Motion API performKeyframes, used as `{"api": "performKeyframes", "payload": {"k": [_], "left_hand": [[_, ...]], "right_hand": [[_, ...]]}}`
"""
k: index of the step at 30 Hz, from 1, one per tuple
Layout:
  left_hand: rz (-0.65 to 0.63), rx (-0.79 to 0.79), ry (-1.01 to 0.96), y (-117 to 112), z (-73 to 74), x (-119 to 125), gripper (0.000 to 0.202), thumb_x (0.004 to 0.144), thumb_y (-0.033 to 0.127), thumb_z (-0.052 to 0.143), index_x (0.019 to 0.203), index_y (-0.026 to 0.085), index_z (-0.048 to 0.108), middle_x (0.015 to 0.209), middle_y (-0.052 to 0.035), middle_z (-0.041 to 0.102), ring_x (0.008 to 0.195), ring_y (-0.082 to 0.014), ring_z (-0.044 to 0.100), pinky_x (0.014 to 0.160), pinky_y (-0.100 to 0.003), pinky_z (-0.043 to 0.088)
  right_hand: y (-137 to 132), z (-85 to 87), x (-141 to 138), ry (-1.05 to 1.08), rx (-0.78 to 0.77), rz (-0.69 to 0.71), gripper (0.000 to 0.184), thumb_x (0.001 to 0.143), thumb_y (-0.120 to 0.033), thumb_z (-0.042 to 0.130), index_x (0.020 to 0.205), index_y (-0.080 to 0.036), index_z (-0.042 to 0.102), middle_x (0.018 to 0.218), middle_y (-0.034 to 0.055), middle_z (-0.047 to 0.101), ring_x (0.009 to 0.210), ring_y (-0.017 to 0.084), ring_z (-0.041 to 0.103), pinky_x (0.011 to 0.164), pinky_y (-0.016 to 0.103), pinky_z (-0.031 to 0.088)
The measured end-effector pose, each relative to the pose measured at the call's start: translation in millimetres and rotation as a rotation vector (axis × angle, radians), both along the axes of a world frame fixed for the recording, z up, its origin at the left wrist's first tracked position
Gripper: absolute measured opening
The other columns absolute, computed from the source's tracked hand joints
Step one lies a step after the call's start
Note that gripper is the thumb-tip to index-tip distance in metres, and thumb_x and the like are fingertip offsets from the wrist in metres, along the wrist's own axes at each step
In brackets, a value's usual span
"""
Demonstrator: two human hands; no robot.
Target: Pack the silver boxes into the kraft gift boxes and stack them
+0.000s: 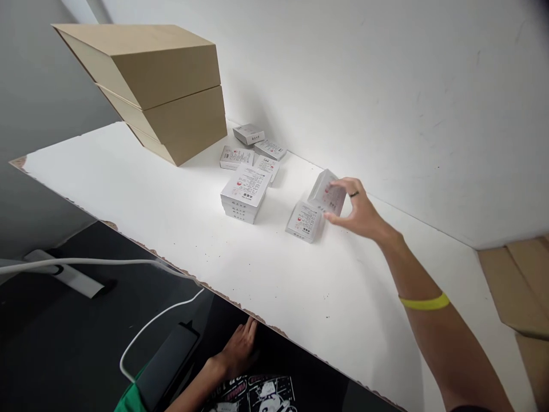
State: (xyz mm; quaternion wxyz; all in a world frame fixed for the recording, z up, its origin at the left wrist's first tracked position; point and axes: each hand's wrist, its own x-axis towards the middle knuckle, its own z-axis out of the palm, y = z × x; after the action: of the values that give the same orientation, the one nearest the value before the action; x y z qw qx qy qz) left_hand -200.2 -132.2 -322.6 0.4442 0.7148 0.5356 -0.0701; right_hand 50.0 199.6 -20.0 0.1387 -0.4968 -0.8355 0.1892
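My right hand [358, 214] reaches over the white table with thumb and fingers set around a small white printed box [325, 191]. That box is tilted and slightly blurred, with my fingertips against its face and my thumb at its lower corner. Beside it, another small box [303, 221] lies flat, print upward. Left of these stands a neat stack of matching boxes [244, 191]. Lower down, my left hand [240, 346] is at the table's front edge, holding no box, its fingers stretched toward the edge and partly hidden.
Several loose white boxes [249, 134] lie near the wall behind the stack. Large tan cartons [171, 86] are piled at the table's far left. Brown cardboard [514, 286] sits at the right. A white cable [128, 262] runs along the rough front edge [189, 274].
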Motion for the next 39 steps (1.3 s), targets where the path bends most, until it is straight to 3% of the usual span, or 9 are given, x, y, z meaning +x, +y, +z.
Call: {"api": "performKeyframes", "payload": {"k": [4,9,16,20,23,26,30,36,39], "left_hand": [[-0.017,-0.001,-0.006,-4.9,-5.3,0.8,0.084,0.089,0.018,0.059,0.164,0.01,0.02,0.169,-0.0265,0.027,0.159,-0.0399,0.027,0.127,-0.061,0.027],[-0.019,0.0,-0.008,-7.6,-7.8,1.9,0.082,0.09,0.018,0.057,0.164,0.01,0.022,0.169,-0.0259,0.027,0.159,-0.0402,0.025,0.128,-0.062,0.025],[-0.029,-0.005,0.001,-6.7,1.3,3.9,0.087,0.087,0.019,0.062,0.164,0.01,0.022,0.17,-0.0258,0.025,0.159,-0.041,0.026,0.127,-0.061,0.028],[-0.031,-0.015,0.007,-5.6,8.2,3.5,0.089,0.085,0.02,0.064,0.163,0.006,0.023,0.171,-0.0281,0.021,0.159,-0.0407,0.027,0.127,-0.059,0.029],[-0.032,-0.013,-0.009,-5.3,10.9,2.7,0.088,0.084,0.023,0.065,0.162,0.008,0.026,0.17,-0.0263,0.024,0.158,-0.0393,0.03,0.127,-0.059,0.029],[-0.035,-0.016,-0.043,-7.0,11.9,1.3,0.087,0.084,0.025,0.065,0.161,0.008,0.029,0.17,-0.0254,0.026,0.157,-0.039,0.032,0.128,-0.057,0.029],[-0.015,-0.025,-0.059,-11.1,11.6,-0.2,0.087,0.085,0.024,0.063,0.162,0.007,0.027,0.171,-0.0259,0.023,0.158,-0.0401,0.03,0.128,-0.058,0.029],[0.023,-0.052,-0.036,-12.1,1.7,0.9,0.092,0.079,0.017,0.071,0.161,0.009,0.03,0.17,-0.0282,0.022,0.156,-0.0424,0.032,0.126,-0.058,0.034],[0.023,-0.073,-0.039,-9.4,-8.4,2.4,0.088,0.08,0.021,0.078,0.158,0.019,0.037,0.171,-0.0244,0.025,0.154,-0.0428,0.036,0.124,-0.061,0.036]], "right_hand": [[-31.0,-29.3,-18.9,-0.003,-0.112,0.09,0.077,0.075,-0.061,0.078,0.139,-0.035,0.044,0.149,0.0101,0.032,0.141,0.034,0.041,0.115,0.052,0.046],[-28.5,-55.6,-23.3,0.022,-0.187,0.086,0.08,0.073,-0.063,0.078,0.134,-0.033,0.034,0.145,0.0101,0.031,0.132,0.029,0.048,0.104,0.047,0.055],[-25.9,-49.1,-26.1,0.05,-0.162,0.082,0.071,0.073,-0.055,0.078,0.128,-0.034,0.039,0.141,0.0086,0.039,0.117,0.029,0.057,0.09,0.045,0.058],[-20.9,-55.4,-24.5,0.071,-0.129,0.066,0.073,0.075,-0.058,0.077,0.132,-0.035,0.037,0.15,0.01,0.031,0.128,0.032,0.053,0.1,0.05,0.056],[-13.0,-55.9,-23.7,0.071,-0.127,0.09,0.093,0.063,-0.067,0.084,0.135,-0.034,0.036,0.155,0.0123,0.026,0.144,0.038,0.04,0.112,0.058,0.048],[5.4,-38.5,-32.8,0.15,-0.033,0.101,0.119,0.054,-0.079,0.084,0.143,-0.032,0.02,0.163,0.0158,0.013,0.157,0.04,0.015,0.125,0.061,0.032],[52.7,-3.2,-77.0,0.103,0.007,0.069,0.082,0.089,-0.076,0.05,0.148,-0.031,0.015,0.162,0.015,0.025,0.153,0.031,0.03,0.123,0.054,0.035],[111.4,0.9,-171.7,-0.212,-0.152,0.192,0.105,0.058,-0.045,0.094,0.149,-0.03,0.043,0.159,0.0114,0.039,0.149,0.038,0.036,0.125,0.056,0.032],[117.4,-8.2,-198.9,-0.317,-0.197,0.204,0.095,0.072,-0.048,0.088,0.153,-0.028,0.042,0.163,0.0137,0.034,0.147,0.039,0.039,0.12,0.063,0.036]]}}
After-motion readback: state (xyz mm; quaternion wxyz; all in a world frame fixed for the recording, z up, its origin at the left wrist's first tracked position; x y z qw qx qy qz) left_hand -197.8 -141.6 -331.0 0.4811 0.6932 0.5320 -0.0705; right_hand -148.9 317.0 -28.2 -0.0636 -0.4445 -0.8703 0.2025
